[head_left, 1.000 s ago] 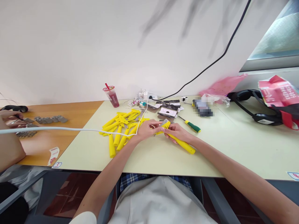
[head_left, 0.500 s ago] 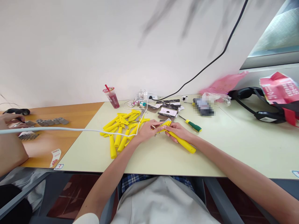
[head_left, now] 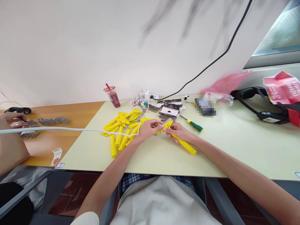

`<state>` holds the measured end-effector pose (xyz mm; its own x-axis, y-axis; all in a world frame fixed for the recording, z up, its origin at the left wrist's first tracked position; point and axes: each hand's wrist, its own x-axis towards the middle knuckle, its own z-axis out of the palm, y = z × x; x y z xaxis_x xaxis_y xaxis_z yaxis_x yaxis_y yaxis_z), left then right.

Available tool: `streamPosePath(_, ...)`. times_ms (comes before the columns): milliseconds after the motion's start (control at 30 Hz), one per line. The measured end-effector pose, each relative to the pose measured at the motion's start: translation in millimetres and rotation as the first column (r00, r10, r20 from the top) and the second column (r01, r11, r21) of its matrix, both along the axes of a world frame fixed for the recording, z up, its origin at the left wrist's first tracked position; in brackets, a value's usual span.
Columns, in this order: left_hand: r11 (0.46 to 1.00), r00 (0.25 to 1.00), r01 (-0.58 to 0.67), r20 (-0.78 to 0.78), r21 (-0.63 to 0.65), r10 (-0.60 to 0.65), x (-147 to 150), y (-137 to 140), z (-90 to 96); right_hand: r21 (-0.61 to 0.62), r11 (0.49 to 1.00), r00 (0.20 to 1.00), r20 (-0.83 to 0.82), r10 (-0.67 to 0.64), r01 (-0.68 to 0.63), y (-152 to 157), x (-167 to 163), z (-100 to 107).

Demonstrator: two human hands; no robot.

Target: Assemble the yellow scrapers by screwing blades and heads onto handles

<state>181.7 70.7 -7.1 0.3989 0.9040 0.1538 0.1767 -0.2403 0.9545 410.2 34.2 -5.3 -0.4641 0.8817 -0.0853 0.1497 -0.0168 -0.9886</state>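
Yellow scraper (head_left: 186, 146), one: smooth, round plastic-looking handle, wide flat head, grey blade (head_left: 168, 121); held slantwise above the near half of the worktop (head_left: 246, 140). Left hand (head_left: 149, 130): fingers pinching the head end beside the blade. Right hand (head_left: 181, 132): fingers closed around the neck, the handle's butt projecting below the palm.

Yellow handles (head_left: 124, 120), a heap: rounded shafts, flat pointed heads (count uncertain, they overlap), left of the left hand. Screwdriver (head_left: 195, 126), green and yellow grip, beyond the right hand. Packets (head_left: 170, 110), black and white, folded, behind the hands. Cup (head_left: 113, 97), clear, red liquid and straw.

Worktop: pale, smooth, against a white wall (head_left: 70, 56); a brown wooden-looking table (head_left: 77, 114) adjoins at left. White cable (head_left: 70, 128): crosses before the heap, close to the left wrist. Front edge: below both forearms. Pale surface extends between the right forearm and the black headset (head_left: 269, 118).
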Motion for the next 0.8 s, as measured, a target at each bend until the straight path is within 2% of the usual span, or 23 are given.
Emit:
streamPosePath(300,0.999,0.998,-0.045,0.04,-0.004,0.045,3.7,-3.1,-0.9,-0.047,0.999,1.0,0.0,-0.002,0.002,-0.5,-1.3,2.8)
streamPosePath(500,0.995,0.995,-0.071,0.068,0.067,0.067,6.1,-4.0,0.5,-0.079,0.997,0.999,-0.048,-0.002,-0.001,-2.2,-3.1,4.7)
streamPosePath(667,0.991,0.992,-0.113,0.068,0.071,0.108,5.5,-2.5,2.1,-0.129,0.99,0.985,-0.16,-0.07,0.049,-0.2,-5.7,-0.4)
streamPosePath(800,0.977,0.987,-0.153,0.071,0.147,0.143,4.5,-3.3,4.2,-0.161,0.98,0.944,-0.287,-0.161,0.118,3.5,-6.1,-3.6)
